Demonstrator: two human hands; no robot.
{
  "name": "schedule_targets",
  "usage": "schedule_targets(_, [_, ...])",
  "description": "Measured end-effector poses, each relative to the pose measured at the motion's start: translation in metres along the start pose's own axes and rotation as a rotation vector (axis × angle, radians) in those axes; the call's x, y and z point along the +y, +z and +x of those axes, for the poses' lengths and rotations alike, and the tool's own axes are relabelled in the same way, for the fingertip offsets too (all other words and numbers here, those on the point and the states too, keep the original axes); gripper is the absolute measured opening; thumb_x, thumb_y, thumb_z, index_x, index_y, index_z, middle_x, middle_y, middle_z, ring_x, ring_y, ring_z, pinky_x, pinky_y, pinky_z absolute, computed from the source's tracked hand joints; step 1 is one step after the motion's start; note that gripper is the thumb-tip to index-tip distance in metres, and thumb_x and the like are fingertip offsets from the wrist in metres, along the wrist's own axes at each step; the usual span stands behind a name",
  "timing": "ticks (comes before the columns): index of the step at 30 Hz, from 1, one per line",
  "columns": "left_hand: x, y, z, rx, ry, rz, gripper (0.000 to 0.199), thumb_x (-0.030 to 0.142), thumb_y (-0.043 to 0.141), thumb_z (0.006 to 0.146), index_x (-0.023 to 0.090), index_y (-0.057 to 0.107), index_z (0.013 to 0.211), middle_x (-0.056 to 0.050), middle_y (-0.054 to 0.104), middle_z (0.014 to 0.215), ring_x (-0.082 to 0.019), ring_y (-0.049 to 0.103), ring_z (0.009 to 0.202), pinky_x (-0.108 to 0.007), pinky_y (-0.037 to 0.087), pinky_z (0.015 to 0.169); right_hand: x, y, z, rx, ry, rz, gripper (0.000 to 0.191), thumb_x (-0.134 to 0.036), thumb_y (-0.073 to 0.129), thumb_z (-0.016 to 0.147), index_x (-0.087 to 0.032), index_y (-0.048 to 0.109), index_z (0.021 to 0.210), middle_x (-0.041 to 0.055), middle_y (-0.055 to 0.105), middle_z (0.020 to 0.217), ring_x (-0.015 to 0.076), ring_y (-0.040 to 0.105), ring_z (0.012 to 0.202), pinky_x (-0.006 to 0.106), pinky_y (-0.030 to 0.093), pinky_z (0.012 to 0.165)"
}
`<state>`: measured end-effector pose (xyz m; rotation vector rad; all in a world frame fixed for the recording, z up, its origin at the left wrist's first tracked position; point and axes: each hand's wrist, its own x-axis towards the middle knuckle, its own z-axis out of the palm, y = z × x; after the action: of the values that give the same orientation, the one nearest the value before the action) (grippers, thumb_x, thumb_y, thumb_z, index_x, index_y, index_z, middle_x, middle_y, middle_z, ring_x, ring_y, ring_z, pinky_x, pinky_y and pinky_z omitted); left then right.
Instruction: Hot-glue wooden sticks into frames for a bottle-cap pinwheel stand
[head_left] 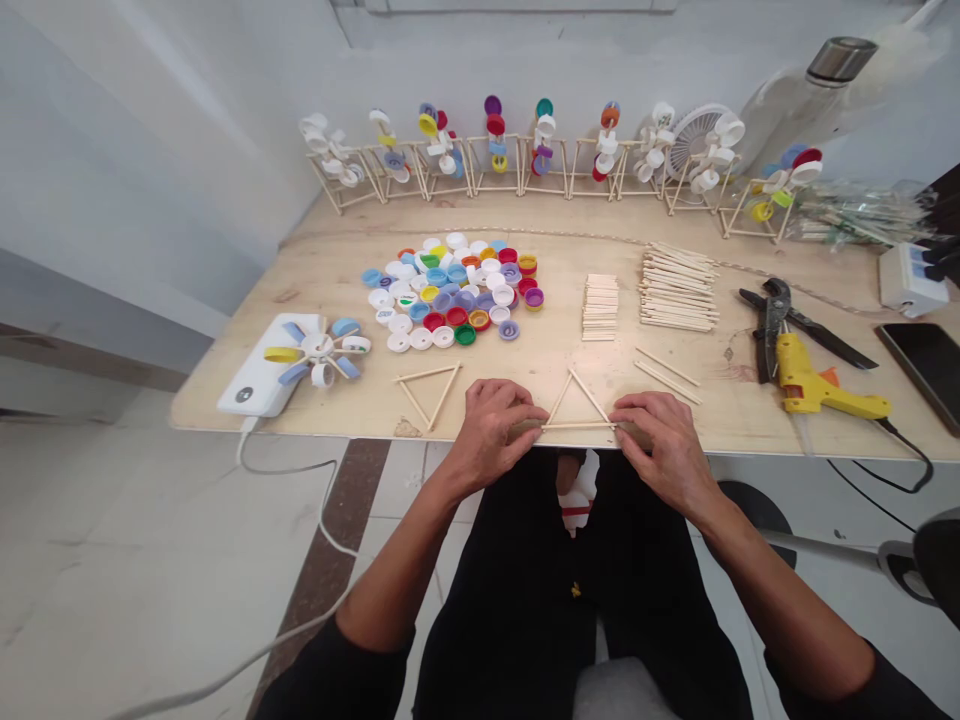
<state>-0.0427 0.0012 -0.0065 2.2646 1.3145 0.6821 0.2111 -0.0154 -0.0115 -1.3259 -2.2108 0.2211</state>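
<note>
Left hand, right hand pinch pale wooden-stick triangle; second triangle, leftward, looks formed; unjoined sticks beyond right hand.

The pale wooden worktop carries a row of stick stands bearing bottle caps along its back. Farther forward lie loose bottle caps, a bundle of short sticks and a pile of longer sticks. Two stick triangles lie near the front edge, a white device at left, a yellow glue gun and phone at right.
</note>
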Motion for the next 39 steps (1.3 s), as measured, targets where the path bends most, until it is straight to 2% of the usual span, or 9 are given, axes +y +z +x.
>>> schedule_targets(17, [0.0020, -0.0008, -0.0012, -0.008, -0.009, -0.018, 0.017, 0.023, 0.055, 0.082, 0.025, 0.069, 0.091, -0.004, 0.060, 0.095, -0.021, 0.050, 0.100, -0.043, 0.030, 0.096, 0.0019, 0.0018, -0.0007, 0.017, -0.005, 0.000, 0.016, -0.016, 0.054, 0.082, -0.024, 0.060, 0.095, 0.0044, 0.064, 0.102, 0.0215, 0.055, 0.097, 0.040, 0.038, 0.085])
schedule_targets(23, [0.0040, 0.0003, 0.0005, 0.004, -0.024, -0.012, 0.019, 0.028, 0.051, 0.086, 0.024, 0.070, 0.086, -0.004, 0.061, 0.094, -0.021, 0.051, 0.099, -0.043, 0.029, 0.095, 0.0000, 0.0012, -0.0002, 0.014, 0.006, -0.002, 0.016, -0.016, 0.053, 0.083, -0.024, 0.060, 0.095, 0.0043, 0.064, 0.102, 0.0215, 0.055, 0.097, 0.040, 0.038, 0.085])
schedule_targets(39, [0.0097, 0.0063, 0.0038, 0.061, -0.086, 0.025, 0.014, 0.027, 0.056, 0.083, 0.023, 0.069, 0.078, -0.003, 0.059, 0.087, -0.021, 0.050, 0.094, -0.043, 0.030, 0.093, -0.0007, 0.0003, 0.0000, -0.001, 0.015, -0.002, 0.016, -0.016, 0.053, 0.082, -0.024, 0.060, 0.094, 0.0048, 0.064, 0.102, 0.0224, 0.055, 0.097, 0.042, 0.039, 0.086])
